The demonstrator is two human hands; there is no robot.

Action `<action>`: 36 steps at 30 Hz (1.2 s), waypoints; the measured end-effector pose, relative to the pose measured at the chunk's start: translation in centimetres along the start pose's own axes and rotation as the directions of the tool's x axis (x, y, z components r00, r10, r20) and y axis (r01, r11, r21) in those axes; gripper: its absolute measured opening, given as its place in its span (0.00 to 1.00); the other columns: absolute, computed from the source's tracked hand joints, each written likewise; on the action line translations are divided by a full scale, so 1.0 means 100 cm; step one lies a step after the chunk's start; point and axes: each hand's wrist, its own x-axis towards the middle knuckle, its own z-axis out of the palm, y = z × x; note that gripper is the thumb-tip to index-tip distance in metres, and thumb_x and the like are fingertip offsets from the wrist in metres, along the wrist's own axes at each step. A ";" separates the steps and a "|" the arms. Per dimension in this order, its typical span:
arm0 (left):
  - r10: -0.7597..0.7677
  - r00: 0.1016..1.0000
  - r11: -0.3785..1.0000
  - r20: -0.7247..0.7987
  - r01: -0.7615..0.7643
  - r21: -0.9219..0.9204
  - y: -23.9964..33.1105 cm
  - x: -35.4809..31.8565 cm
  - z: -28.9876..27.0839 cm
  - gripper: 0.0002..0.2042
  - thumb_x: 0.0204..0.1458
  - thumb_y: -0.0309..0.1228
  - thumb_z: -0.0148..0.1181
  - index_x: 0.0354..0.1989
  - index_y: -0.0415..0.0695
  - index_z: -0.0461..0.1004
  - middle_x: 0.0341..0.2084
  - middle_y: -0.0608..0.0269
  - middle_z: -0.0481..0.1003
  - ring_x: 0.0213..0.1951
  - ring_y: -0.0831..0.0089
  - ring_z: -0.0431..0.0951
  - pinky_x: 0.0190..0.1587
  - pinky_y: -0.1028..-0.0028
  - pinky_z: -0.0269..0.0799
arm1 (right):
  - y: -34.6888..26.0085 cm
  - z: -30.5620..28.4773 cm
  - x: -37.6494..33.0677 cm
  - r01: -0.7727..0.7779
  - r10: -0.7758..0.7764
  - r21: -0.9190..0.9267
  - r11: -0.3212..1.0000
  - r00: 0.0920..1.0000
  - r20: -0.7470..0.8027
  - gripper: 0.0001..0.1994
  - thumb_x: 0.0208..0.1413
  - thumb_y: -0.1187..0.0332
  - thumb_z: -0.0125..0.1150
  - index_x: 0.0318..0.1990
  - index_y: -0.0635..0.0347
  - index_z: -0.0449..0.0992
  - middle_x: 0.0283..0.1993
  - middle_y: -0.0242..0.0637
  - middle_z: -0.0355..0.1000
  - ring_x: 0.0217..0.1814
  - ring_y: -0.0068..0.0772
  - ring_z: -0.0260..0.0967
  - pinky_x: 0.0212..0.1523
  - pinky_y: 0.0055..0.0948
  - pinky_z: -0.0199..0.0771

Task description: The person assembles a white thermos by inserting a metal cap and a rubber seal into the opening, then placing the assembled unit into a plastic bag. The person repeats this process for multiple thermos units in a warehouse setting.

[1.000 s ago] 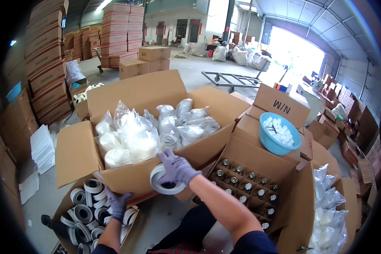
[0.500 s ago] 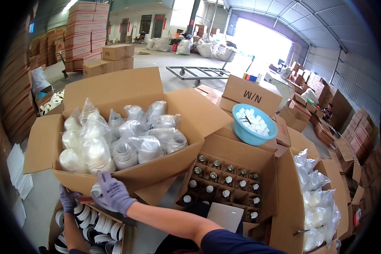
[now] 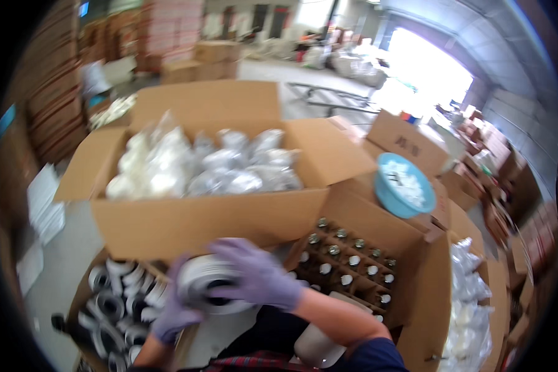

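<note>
Left hand (image 3: 175,313) has now joined right hand (image 3: 254,276), fingers of both curled partway around white rings (image 3: 195,278)

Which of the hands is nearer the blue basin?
Right. The right hand appears below-left of the blue basin; the left hand appears farther left and lower.

Doorway (image 3: 425,69) blown out; motion blur; dark edges.

From here, smooth plastic-looking white rings (image 3: 195,279), matt cloth gloves (image 3: 257,276), crinkled glossy plastic bags (image 3: 167,162), dull cardboard box (image 3: 208,224).
</note>
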 end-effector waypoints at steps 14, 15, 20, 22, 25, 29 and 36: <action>-0.216 0.910 0.966 0.354 0.252 -0.060 -0.060 0.041 0.234 0.30 0.48 0.25 0.67 0.62 0.35 0.67 0.52 0.58 0.76 0.53 0.72 0.75 0.56 0.70 0.72 | -0.005 -0.099 -0.224 -0.530 0.390 -0.067 0.845 0.697 -0.602 0.30 0.52 0.67 0.68 0.63 0.64 0.68 0.41 0.53 0.76 0.36 0.49 0.77 0.40 0.35 0.79; -0.153 0.923 0.988 0.353 0.144 0.050 -0.056 0.041 0.244 0.31 0.47 0.25 0.68 0.62 0.35 0.67 0.52 0.58 0.76 0.53 0.72 0.75 0.56 0.71 0.72 | -0.004 -0.110 -0.233 -0.611 0.578 0.140 0.779 0.614 -0.537 0.30 0.52 0.67 0.68 0.63 0.65 0.68 0.38 0.52 0.76 0.35 0.48 0.77 0.39 0.36 0.79; -0.272 0.880 0.946 0.390 0.319 -0.060 -0.064 0.050 0.266 0.31 0.48 0.26 0.69 0.62 0.35 0.66 0.52 0.58 0.76 0.52 0.73 0.75 0.56 0.71 0.71 | -0.002 -0.108 -0.245 -0.514 0.298 -0.097 0.852 0.630 -0.717 0.31 0.53 0.65 0.70 0.63 0.64 0.67 0.38 0.52 0.76 0.34 0.47 0.78 0.35 0.37 0.78; -0.199 0.907 0.979 0.370 0.198 0.042 -0.065 0.050 0.277 0.30 0.50 0.27 0.68 0.62 0.35 0.66 0.51 0.58 0.76 0.52 0.73 0.76 0.56 0.70 0.72 | 0.001 -0.118 -0.249 -0.532 0.509 0.175 0.828 0.583 -0.633 0.33 0.53 0.66 0.70 0.66 0.63 0.64 0.45 0.54 0.76 0.40 0.52 0.78 0.41 0.38 0.80; -0.267 0.886 0.956 0.379 0.292 -0.011 -0.073 0.061 0.278 0.31 0.50 0.24 0.68 0.63 0.35 0.64 0.51 0.57 0.75 0.52 0.72 0.76 0.55 0.70 0.73 | 0.007 -0.112 -0.253 -0.467 0.173 -0.217 0.857 0.658 -0.733 0.31 0.54 0.69 0.67 0.65 0.63 0.65 0.50 0.56 0.75 0.44 0.55 0.78 0.45 0.37 0.81; -0.199 0.885 0.979 0.421 0.194 0.054 -0.081 0.066 0.287 0.32 0.49 0.22 0.68 0.65 0.34 0.63 0.52 0.56 0.75 0.53 0.72 0.75 0.56 0.70 0.73 | 0.027 -0.129 -0.272 -0.644 0.700 0.316 0.697 0.516 -0.494 0.31 0.53 0.70 0.67 0.65 0.63 0.64 0.58 0.59 0.69 0.52 0.52 0.76 0.49 0.42 0.79; -0.154 0.826 0.978 0.543 0.049 0.203 -0.094 0.087 0.295 0.38 0.47 0.20 0.71 0.68 0.35 0.60 0.56 0.57 0.74 0.56 0.72 0.74 0.59 0.70 0.71 | 0.049 -0.124 -0.272 -0.577 0.536 0.225 0.785 0.449 -0.715 0.34 0.53 0.67 0.69 0.66 0.66 0.64 0.39 0.54 0.76 0.39 0.55 0.77 0.38 0.41 0.78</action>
